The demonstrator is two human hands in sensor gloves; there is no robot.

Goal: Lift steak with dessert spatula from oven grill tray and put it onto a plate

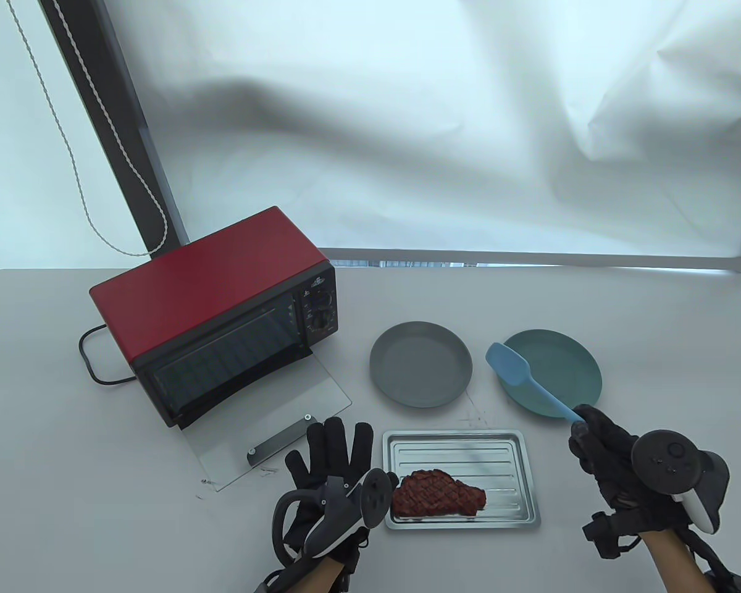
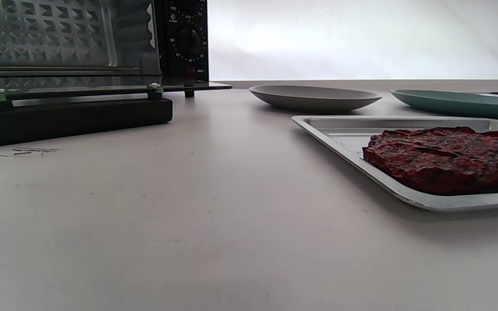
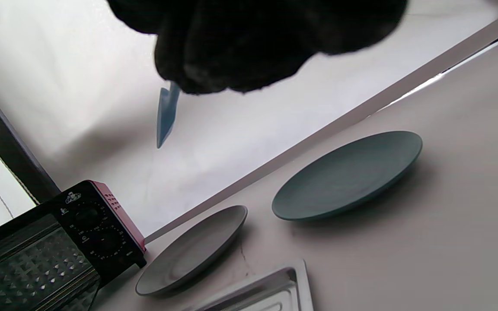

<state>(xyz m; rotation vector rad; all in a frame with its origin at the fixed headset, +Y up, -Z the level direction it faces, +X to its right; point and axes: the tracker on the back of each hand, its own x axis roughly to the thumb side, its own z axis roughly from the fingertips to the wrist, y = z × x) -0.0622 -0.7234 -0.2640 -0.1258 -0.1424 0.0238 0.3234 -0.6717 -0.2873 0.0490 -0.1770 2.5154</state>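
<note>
A brown grilled steak (image 1: 438, 494) (image 2: 448, 157) lies in the front left part of the silver oven grill tray (image 1: 506, 460) (image 2: 331, 129) (image 3: 270, 289). My right hand (image 1: 599, 448) grips the handle of a light blue dessert spatula (image 1: 519, 374) (image 3: 167, 112), held above the table with its blade over the teal plate (image 1: 568, 364) (image 2: 456, 101) (image 3: 348, 172). A grey plate (image 1: 420, 364) (image 2: 314, 96) (image 3: 193, 250) sits left of the teal one. My left hand (image 1: 330, 457) lies flat on the table with fingers spread, just left of the tray.
A red toaster oven (image 1: 222, 309) (image 3: 80, 233) stands at the back left with its glass door (image 1: 265, 420) folded down onto the table (image 1: 654, 321); its black handle (image 2: 76, 119) is close to my left hand. A black cable (image 1: 89, 358) runs behind it.
</note>
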